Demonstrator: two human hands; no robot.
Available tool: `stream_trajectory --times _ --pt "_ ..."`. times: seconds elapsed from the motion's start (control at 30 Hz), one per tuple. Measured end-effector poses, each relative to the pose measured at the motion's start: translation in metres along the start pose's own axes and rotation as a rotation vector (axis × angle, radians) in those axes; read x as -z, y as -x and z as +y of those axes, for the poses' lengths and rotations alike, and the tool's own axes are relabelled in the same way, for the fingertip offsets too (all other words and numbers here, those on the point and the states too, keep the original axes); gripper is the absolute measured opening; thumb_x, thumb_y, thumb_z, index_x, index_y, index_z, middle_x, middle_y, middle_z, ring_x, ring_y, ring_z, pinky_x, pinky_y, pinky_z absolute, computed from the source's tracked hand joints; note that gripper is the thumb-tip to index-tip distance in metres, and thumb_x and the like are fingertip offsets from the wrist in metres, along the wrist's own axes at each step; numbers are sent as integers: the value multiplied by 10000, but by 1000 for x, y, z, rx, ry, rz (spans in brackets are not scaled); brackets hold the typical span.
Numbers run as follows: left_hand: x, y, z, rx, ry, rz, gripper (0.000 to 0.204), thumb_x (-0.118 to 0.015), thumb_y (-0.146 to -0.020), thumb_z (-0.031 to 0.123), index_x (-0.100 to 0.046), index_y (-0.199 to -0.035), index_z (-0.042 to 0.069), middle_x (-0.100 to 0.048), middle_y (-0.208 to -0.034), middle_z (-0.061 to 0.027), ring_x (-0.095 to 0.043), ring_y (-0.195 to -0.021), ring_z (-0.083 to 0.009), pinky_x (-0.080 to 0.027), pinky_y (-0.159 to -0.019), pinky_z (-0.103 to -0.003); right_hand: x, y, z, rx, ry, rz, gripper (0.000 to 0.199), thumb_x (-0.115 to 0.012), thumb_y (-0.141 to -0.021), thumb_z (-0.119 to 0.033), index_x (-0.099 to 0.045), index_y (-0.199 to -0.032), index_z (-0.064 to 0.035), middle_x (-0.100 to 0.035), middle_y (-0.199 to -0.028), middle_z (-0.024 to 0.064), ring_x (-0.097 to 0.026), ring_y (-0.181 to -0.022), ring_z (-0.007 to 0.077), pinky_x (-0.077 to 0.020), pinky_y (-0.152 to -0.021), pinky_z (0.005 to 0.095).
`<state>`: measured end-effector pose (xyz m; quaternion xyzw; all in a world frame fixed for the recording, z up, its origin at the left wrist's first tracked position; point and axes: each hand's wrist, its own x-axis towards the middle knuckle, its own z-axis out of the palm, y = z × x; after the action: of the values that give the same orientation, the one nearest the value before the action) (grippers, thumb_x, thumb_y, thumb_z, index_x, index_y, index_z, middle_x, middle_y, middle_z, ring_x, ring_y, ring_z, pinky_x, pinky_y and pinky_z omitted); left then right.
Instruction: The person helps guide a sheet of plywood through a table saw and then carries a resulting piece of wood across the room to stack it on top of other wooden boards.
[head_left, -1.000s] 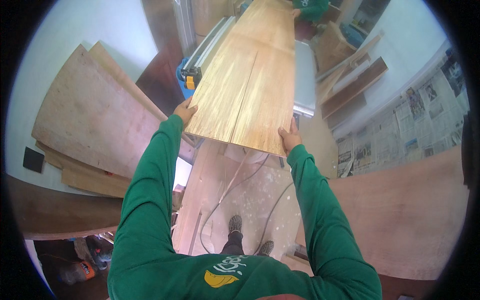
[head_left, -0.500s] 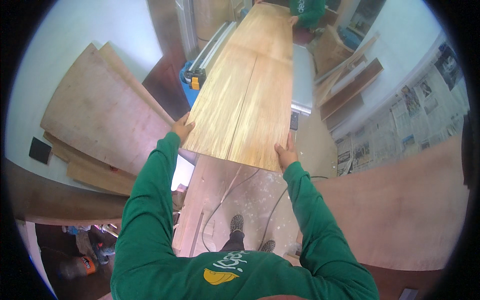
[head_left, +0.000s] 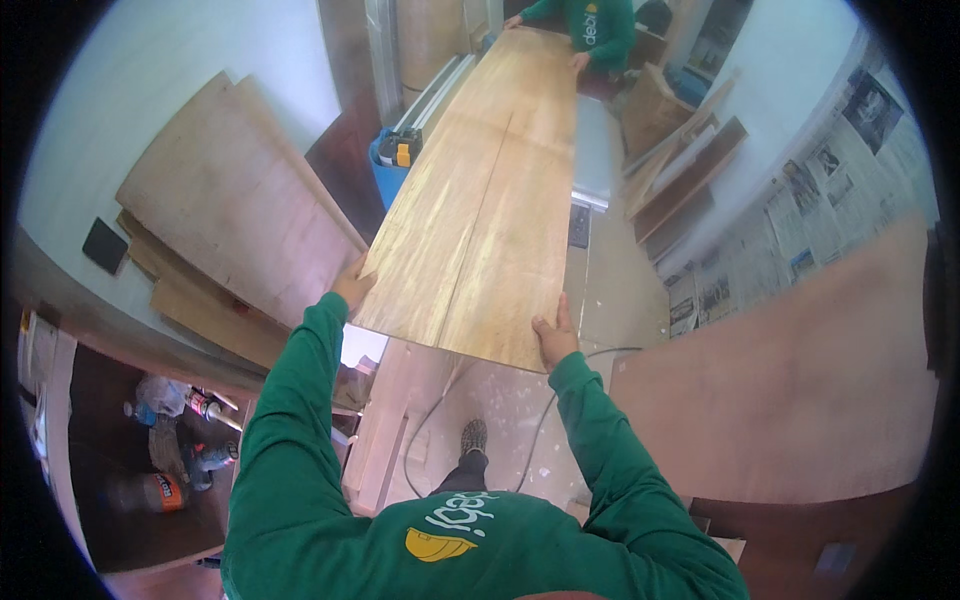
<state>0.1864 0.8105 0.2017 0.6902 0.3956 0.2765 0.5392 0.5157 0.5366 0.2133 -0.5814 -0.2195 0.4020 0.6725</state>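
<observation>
A long pale wood panel (head_left: 455,240) with a dark line along its middle stretches away from me at about waist height. My left hand (head_left: 354,284) grips its near left corner, and my right hand (head_left: 556,334) grips the near right edge with the thumb on top. The fingers beneath the panel are hidden on both sides. At the far end a person in a green top (head_left: 603,32) has both hands on the panel's edges. The panel lies over a grey flat-topped machine (head_left: 592,150), which shows along its right side.
Wood sheets (head_left: 230,170) lean on the left wall. A broad brown board (head_left: 780,370) stands at the right. A cable (head_left: 535,440) loops across the floor beside my feet. An open cabinet (head_left: 110,430) with bottles is at lower left; offcuts (head_left: 690,185) lean on the right.
The panel's near end and both my hands have come closer to me and slightly left. The person at the far end shows more fully, and my view has shifted a little.
</observation>
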Motion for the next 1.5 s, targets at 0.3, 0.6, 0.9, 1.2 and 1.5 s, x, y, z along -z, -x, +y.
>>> stream_trajectory --times 0.3,0.6,0.9,1.2,1.5 --pt "18 79 -18 129 127 13 596 -604 -864 116 -352 -1401 62 -553 -1232 -116 -544 -1060 -193 -398 -946 -303 -11 87 -6 5 53 -56 759 -524 -876 22 -59 -1470 -59 -333 -1415 167 -444 -1194 218 -395 -973 277" --pt "22 125 -29 120 43 26 629 -625 -854 125 -339 -1412 80 -462 -1339 -162 -511 -1123 -196 -389 -956 -295 -3 121 9 -19 92 -61 745 -519 -914 -45 -33 -1476 -96 -404 -1362 152 -478 -1153 203 -413 -958 275" --pt "15 141 -4 122 148 -26 623 -585 -873 111 -304 -1429 83 -487 -1321 -151 -514 -1119 -185 -387 -951 -292 8 113 26 -13 115 -3 711 -523 -920 -88 -82 -1478 -97 -394 -1376 157 -464 -1173 207 -380 -979 268" --pt "8 156 22 120 183 -29 629 -585 -879 121 -280 -1423 38 -256 -1472 -198 -271 -1346 -237 -245 -1072 -302 6 117 22 -26 125 21 718 -534 -917 -112 -90 -1481 -113 -407 -1368 170 -466 -1173 210 -382 -969 272" --pt "20 159 8 85 115 -6 611 -579 -884 133 -300 -1418 35 -446 -1355 -168 -467 -1181 -204 -346 -999 -296 7 111 32 -23 305 37 709 -531 -914 -143 -105 -1482 -129 -387 -1404 162 -442 -1215 236 -367 -987 295"
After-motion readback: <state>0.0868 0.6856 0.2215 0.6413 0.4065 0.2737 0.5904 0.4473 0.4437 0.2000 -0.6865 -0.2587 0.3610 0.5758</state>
